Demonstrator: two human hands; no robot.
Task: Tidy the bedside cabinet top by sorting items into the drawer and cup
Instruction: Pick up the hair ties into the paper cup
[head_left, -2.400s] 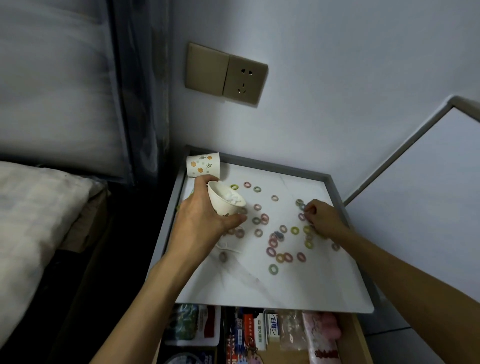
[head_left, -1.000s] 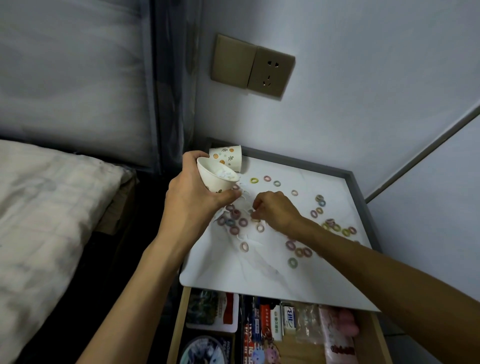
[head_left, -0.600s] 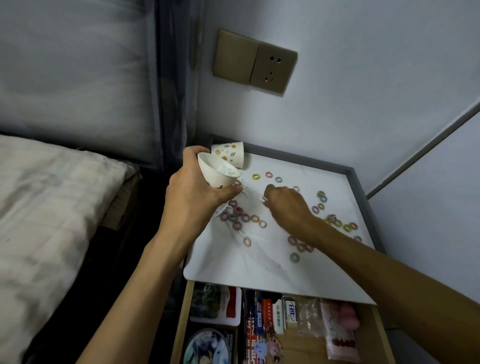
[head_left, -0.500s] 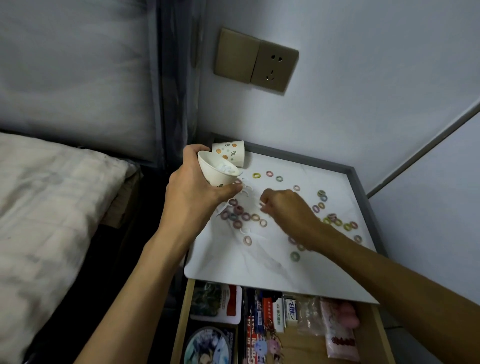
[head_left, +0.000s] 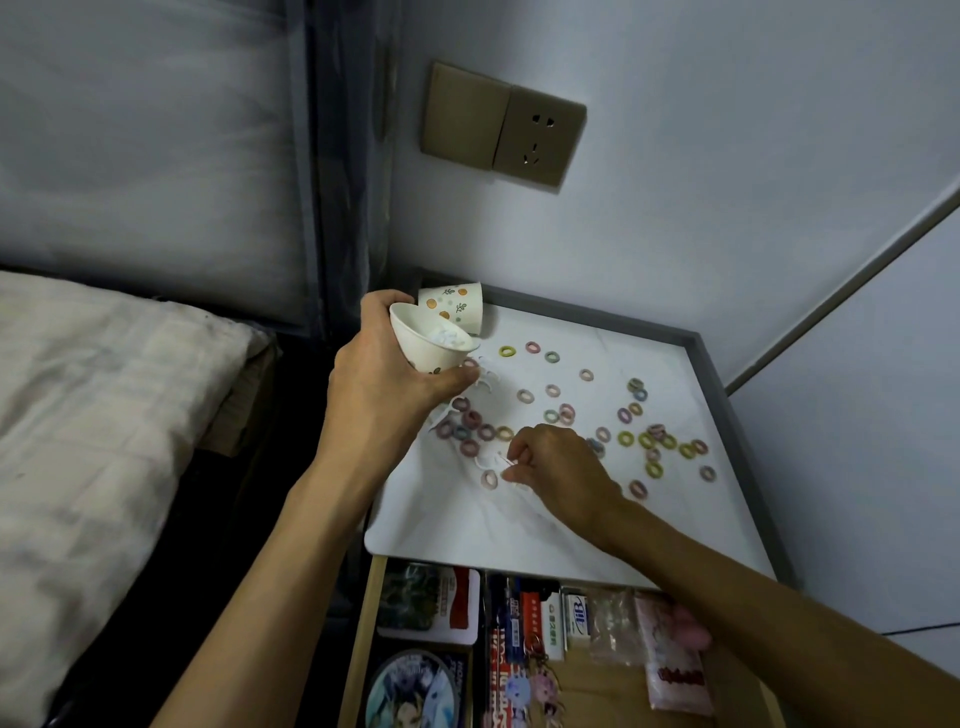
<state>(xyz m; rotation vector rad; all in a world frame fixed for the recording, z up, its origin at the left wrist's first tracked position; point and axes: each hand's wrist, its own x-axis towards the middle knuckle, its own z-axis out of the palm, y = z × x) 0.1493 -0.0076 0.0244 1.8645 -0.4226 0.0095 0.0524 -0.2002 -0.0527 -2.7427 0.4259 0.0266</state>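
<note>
Cup (head_left: 426, 351), tilted and part-filled with white bits (head_left: 448, 338), sits clamped in the left hand (head_left: 384, 384)'s grip over the table (head_left: 519, 535)'s back-left side. The right hand (head_left: 558, 467)'s grip pinches a small white piece (head_left: 498, 458) among scattered coloured rings (head_left: 507, 352); the drawer (head_left: 359, 639) below stands open.

Scattered rings (head_left: 626, 439) crowd the cabinet top (head_left: 519, 540); front strip free

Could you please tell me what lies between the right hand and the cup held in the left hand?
In the head view, small coloured rings and white picks lie on the cabinet top between the right hand and cup.
</note>
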